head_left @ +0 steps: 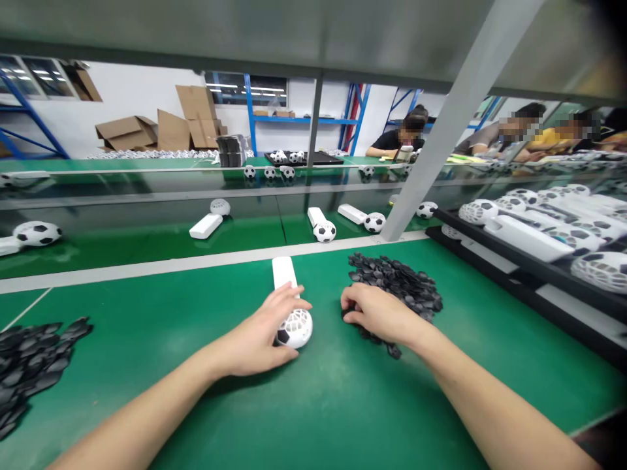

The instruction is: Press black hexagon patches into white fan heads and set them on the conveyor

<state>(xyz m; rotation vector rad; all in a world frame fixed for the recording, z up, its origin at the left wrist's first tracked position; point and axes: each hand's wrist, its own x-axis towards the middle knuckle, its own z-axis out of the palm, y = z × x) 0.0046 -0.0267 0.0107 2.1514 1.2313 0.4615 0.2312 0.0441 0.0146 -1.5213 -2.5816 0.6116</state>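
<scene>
A white handheld fan (298, 329) with a round football-patterned head lies on the green table, its handle pointing away from me. My left hand (264, 333) is around the near side of the head, thumb at the front and fingers over the top. One dark patch shows on the head beside a white open grille. To the right, my right hand (375, 313) pinches at the left edge of a pile of thin black pieces (406, 281). A bit of a black piece shows at its fingertips; the rest is hidden by the fingers.
Another pile of black pieces (34, 365) lies at the left. Beyond a pale rail, a green belt (122, 228) carries several football fans. Stacked black trays (509, 281) of fans stand at the right. A slanted grey post (441, 124) rises nearby. Co-workers (401, 134) sit across.
</scene>
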